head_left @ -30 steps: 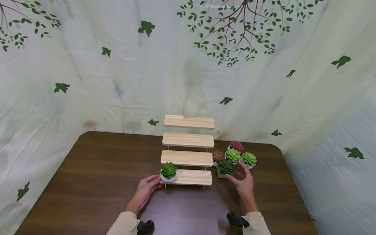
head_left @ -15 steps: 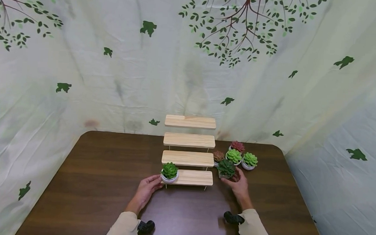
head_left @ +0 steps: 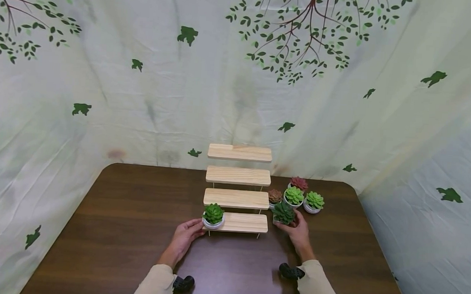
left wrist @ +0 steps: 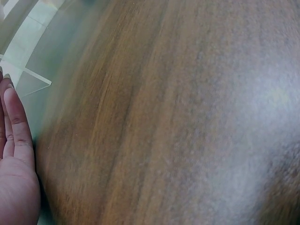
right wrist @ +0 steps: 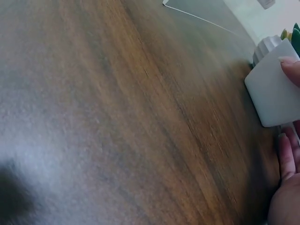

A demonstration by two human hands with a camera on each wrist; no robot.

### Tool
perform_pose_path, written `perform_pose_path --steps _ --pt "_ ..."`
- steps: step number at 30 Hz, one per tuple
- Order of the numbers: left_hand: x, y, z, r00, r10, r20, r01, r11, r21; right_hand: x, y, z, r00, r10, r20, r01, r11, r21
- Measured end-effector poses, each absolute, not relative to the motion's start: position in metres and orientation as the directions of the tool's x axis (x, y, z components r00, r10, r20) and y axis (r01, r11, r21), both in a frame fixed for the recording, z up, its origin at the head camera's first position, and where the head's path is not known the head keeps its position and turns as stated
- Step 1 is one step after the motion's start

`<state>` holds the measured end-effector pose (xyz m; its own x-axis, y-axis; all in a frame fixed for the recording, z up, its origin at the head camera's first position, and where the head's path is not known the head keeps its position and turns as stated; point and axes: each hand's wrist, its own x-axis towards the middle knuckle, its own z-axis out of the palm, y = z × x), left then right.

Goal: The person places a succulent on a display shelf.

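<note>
The dark green succulent (head_left: pixel 283 212) is planted in a square white pot (right wrist: pixel 274 89), which is gripped by the right hand (head_left: pixel 298 232) between thumb and fingers. It is placed just right of the lowest tier of a wooden stand (head_left: pixel 245 222); whether the pot is lifted from the dark wooden table (head_left: pixel 135 226) cannot be told. Broad, pointed leaves are layered in a rosette; the pot is smooth and flat-sided, with rounded corners. The rosette is turned upward and the pot's central axis is held roughly upright; a slight lean cannot be ruled out.

A bright green succulent (head_left: pixel 214 212) is held in a round white pot (head_left: pixel 213 225) on the lowest tier's left end. Beside it the left hand (head_left: pixel 186 235) is laid, fingers extended and close together. Behind the gripped pot, a brown succulent (head_left: pixel 274 196), a red succulent (head_left: pixel 299 183) and two light green succulents (head_left: pixel 294 195) are clustered, each potted.
</note>
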<state>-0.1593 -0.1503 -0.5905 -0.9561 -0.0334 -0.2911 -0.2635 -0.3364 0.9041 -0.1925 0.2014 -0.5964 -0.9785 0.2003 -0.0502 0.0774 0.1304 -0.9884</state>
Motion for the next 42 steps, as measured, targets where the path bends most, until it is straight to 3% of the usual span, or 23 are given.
perform_pose_path --steps 10,21,28,42 --pt "-0.159 -0.150 -0.592 -0.962 -0.024 -0.271 -0.248 -0.336 0.909 -0.190 0.204 -0.596 -0.978 0.205 -0.039 0.062 0.103 -0.993" --pt "-0.160 -0.150 -0.592 -0.955 -0.039 -0.293 -0.265 -0.327 0.907 -0.183 0.211 -0.595 -0.971 0.213 -0.109 0.119 0.037 -0.992" --pt "-0.161 -0.151 -0.595 -0.956 -0.037 -0.291 -0.264 -0.322 0.909 -0.176 0.213 -0.584 -0.973 0.220 -0.063 0.063 -0.008 -0.998" --pt "-0.158 -0.151 -0.591 -0.961 -0.029 -0.275 -0.251 -0.329 0.910 -0.170 0.206 -0.550 -0.987 0.162 0.019 -0.009 0.061 -0.998"
